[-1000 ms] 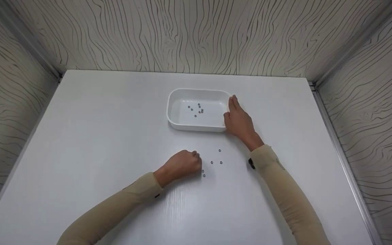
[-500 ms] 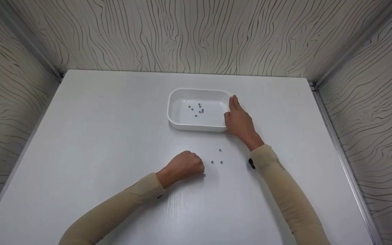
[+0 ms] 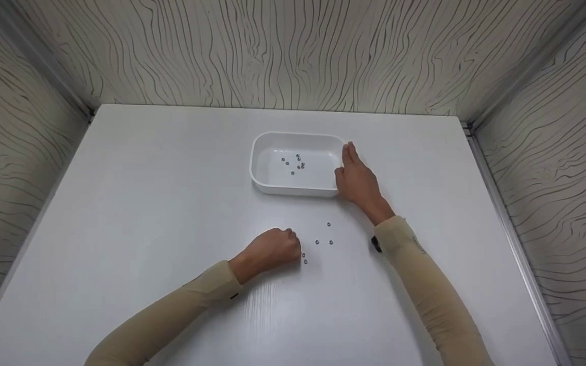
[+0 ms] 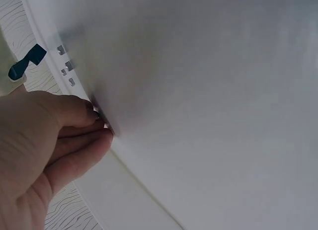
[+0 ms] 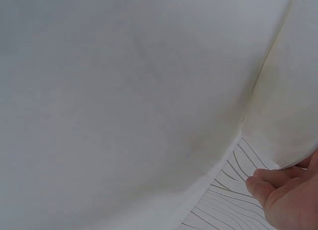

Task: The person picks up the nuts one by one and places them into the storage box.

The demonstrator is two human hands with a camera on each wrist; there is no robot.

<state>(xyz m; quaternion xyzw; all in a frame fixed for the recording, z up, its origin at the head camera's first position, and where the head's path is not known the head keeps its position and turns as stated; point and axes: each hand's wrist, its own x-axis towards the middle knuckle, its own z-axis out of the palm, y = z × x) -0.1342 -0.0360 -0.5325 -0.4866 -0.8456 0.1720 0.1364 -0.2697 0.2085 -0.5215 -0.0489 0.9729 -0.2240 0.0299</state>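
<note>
In the head view, a white tray stood on the white tabletop, nearer its far edge and roughly midway between its left and right edges, with a strip of tabletop behind it and wide stretches to either side. A loose cluster of small metal nuts lay on its floor, around the middle. The right hand held the tray's right end, thumb over the rim and two fingers stretched along the outside. Between the tray and the near edge, the left hand was curled low over the tabletop, well in from every edge. Five loose nuts lay to its right, two of them just beside its knuckles and three further off, towards the tray's near right corner.

In the left wrist view, the left thumb and fingertips were closed together on a small dark bit, too blurred to name. Four nuts showed beyond the hand.

In the right wrist view, the right fingertips were at a curved white edge, in front of a wood-grain panel.
</note>
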